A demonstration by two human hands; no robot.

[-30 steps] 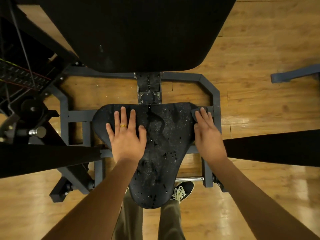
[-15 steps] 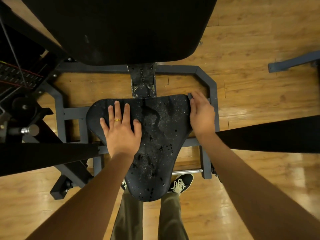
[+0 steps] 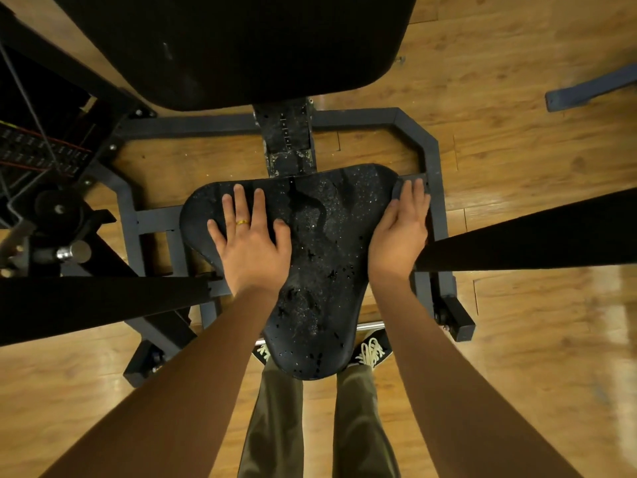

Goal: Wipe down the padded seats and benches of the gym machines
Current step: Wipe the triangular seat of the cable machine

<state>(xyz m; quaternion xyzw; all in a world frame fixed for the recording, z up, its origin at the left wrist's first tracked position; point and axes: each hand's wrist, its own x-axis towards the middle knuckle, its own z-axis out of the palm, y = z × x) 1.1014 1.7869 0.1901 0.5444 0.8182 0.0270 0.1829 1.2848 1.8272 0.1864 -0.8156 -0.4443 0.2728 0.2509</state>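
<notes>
Head view, looking straight down: the padded seat [image 3: 320, 270] sits mid-frame, wide end toward the top, narrow nose pointing at the person's shoes [image 3: 370, 351]. Its surface is speckled w/ pale flecks and worn patches, so it's prob. early in this seat's wipe.

The left hand [image 3: 250, 243] lies flat on the seat's left half, grip wide, fingers spread, holding nothing. It reads as a brace, steadying the seat and taking body weight while the person leans in.

The right hand [image 3: 400, 232] is at the seat's upper right corner, fingers straight and close together. They press what looks like a small dark grey cloth [image 3: 398, 189] onto the edge. The grip isn't closed round the cloth; it's pinned under the fingertips, which suits a flat stroke starting from a corner.

The big back pad [image 3: 241, 46] fills the top of the frame, neither hand on it. The grey steel frame [image 3: 431, 150] runs round the seat, just beside the right fingertips, w/ wooden floor [image 3: 517, 132] below.
</notes>
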